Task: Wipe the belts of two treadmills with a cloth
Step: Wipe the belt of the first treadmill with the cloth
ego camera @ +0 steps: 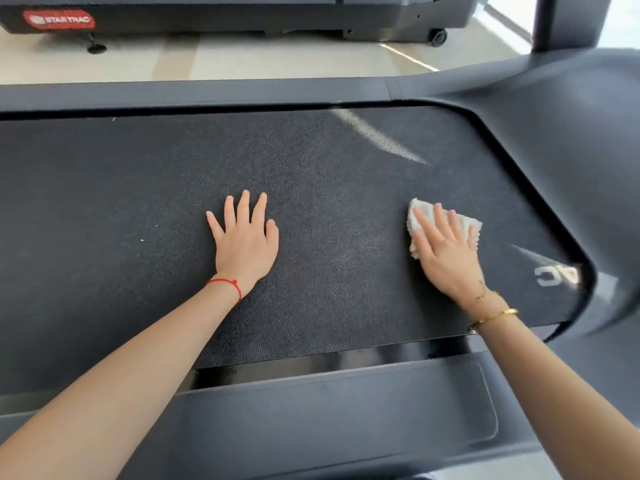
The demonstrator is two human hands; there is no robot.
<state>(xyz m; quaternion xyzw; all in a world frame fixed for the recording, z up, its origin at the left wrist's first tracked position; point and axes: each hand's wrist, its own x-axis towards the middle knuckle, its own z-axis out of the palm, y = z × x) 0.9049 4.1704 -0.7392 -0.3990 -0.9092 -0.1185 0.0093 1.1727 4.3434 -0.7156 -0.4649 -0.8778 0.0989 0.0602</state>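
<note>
A black textured treadmill belt (173, 188) runs across the view from left to right. My left hand (244, 240) lies flat on the belt near its middle, fingers spread, holding nothing. My right hand (446, 252) presses a white cloth (424, 211) flat against the belt toward its right end, fingers over the cloth. A second treadmill (221, 15) with a red logo plate stands beyond, across a strip of floor.
The near side rail (346, 410) of the treadmill lies under my forearms. The grey motor hood (571, 140) curves around the belt's right end, with an upright post (564, 19) above it. Light floor (242, 57) separates the two machines.
</note>
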